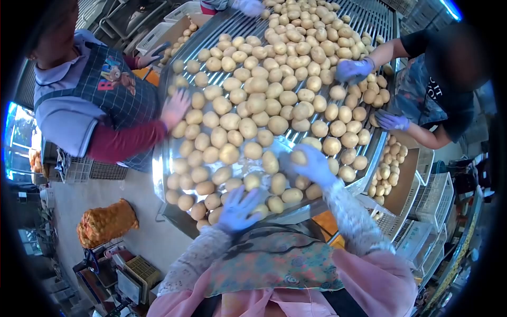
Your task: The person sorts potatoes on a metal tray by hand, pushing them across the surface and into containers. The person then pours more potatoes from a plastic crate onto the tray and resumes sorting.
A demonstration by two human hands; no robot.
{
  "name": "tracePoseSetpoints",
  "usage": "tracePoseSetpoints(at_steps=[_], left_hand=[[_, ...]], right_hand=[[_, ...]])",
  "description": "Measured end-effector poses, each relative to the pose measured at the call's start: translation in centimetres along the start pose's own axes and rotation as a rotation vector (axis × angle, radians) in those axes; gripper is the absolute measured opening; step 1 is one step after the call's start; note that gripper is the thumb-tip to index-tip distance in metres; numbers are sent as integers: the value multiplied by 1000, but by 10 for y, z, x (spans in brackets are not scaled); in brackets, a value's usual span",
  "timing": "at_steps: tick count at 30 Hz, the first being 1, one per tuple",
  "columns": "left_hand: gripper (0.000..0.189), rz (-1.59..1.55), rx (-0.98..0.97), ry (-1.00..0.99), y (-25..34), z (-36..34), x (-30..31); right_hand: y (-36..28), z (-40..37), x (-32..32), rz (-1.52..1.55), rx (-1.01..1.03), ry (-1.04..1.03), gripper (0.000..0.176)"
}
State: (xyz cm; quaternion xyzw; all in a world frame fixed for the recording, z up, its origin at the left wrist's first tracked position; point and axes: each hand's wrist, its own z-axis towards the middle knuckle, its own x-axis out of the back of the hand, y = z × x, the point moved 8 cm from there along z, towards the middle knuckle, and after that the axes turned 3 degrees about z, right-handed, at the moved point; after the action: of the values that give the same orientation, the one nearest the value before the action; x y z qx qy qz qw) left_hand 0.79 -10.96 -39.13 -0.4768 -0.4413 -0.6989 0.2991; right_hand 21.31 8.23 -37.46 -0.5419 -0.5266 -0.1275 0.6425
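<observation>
While potatoes (pixel 274 95) crowd the counter (pixel 369 18) rim to rim, open room shows only at its far rollers; a co-worker's hand (pixel 174 108) sits at the left edge. Right grip (pixel 312 165) clasps a pale, smooth potato (pixel 298 157) near the front rim (left grip (pixel 240 208) lies spread, released, on others).

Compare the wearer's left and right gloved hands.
The left hand lies spread open on the pale yellow potatoes; the right hand curls round one potato. The left hand sits at the near edge of the metal roller table; the right hand reaches farther in. Both wear pale blue gloves.
</observation>
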Motion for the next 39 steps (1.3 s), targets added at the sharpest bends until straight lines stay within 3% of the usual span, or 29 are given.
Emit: tracePoseSetpoints(at_steps=[2, 3, 5, 7, 9, 10, 11, 12, 13, 14, 15, 16, 18, 21, 23, 24, 26, 27, 28, 29, 30, 31, 32, 33, 34, 35, 37, 38, 39], left_hand=[[66, -28, 202, -37, -35, -7, 33], [65, 38, 358, 67, -63, -20, 40], [68, 141, 460, 115, -119, -43, 4], [75, 538, 570, 157, -142, -35, -10], [82, 222, 784, 198, -124, 18, -13], [83, 221, 718, 225, -104, 40, -22], [85, 222, 655, 251, -84, 55, -30], [81, 207, 516, 131, -47, 71, -20], [77, 194, 373, 15, -17, 80, -5], [77, 202, 368, 23, -19, 72, -5], [73, 90, 281, 36, -15, 54, -9], [68, -23, 194, 45, -11, 32, -10], [63, 0, 142, -78, -28, -20, 2], [62, 137, 178, -185, -49, -80, 29], [67, 254, 435, -43, -80, -105, 41], [67, 257, 437, -37, -84, -101, 31], [76, 164, 711, 300, -111, -104, 35], [76, 165, 711, 302, -89, -90, 33], [78, 132, 616, 127, -44, -59, 17], [80, 98, 527, -38, -19, -39, 3], [80, 99, 542, -32, -24, -36, 4], [80, 85, 467, -29, -25, -33, 6], [80, 71, 393, -34, -28, -33, 8], [79, 315, 356, 48, -50, -40, 5], [79, 272, 446, 94, -77, -41, -7], [79, 231, 538, 144, -100, -38, -9], [79, 287, 659, 92, -114, 8, -4], [79, 327, 758, 34, -112, 24, -9], [84, 581, 697, 146, -103, 32, -25]], right_hand=[[36, -62, 34, 404, -129, 348, 51], [61, -98, 47, 608, -201, 529, 54], [124, -168, 86, 492, -274, 903, 49], [202, -225, 122, 494, -403, 1086, 41], [224, -248, 146, -322, -528, 819, 34], [209, -236, 151, -375, -530, 866, 33], [181, -207, 143, -355, -420, 836, 33], [147, -178, 129, -331, -317, 797, 33], [103, -142, 114, -322, -175, 597, 37], [82, -114, 89, -229, -63, 343, 44], [21, -104, 80, -350, 226, 414, 49], [7, -98, 52, -385, 295, 241, 60], [-8, -90, -7, -240, 307, 108, 74], [-47, -72, -57, -208, 423, 77, 77], [-86, -61, -80, -216, 482, 118, 75], [-111, -53, -89, -181, 536, 87, 71], [-119, -48, -97, -144, 588, 55, 67], [-116, -42, -103, -118, 680, 30, 61], [-115, -36, -104, -90, 775, -1, 56], [-101, -22, -65, 253, 550, -23, 51], [-75, -10, -24, 587, 307, -49, 46], [-42, 7, -4, 158, 278, 112, 36], [-51, 12, 52, -327, -134, -115, 30], [-2, 6, 91, -56, 131, 393, 34], [62, 17, 92, -254, 46, 506, 39], [113, 24, 89, -344, -72, 353, 43], [127, 34, 90, -445, -185, 143, 51], [122, 41, 88, -438, -170, 140, 51], [127, 45, 77, -424, -239, 19, 54]])
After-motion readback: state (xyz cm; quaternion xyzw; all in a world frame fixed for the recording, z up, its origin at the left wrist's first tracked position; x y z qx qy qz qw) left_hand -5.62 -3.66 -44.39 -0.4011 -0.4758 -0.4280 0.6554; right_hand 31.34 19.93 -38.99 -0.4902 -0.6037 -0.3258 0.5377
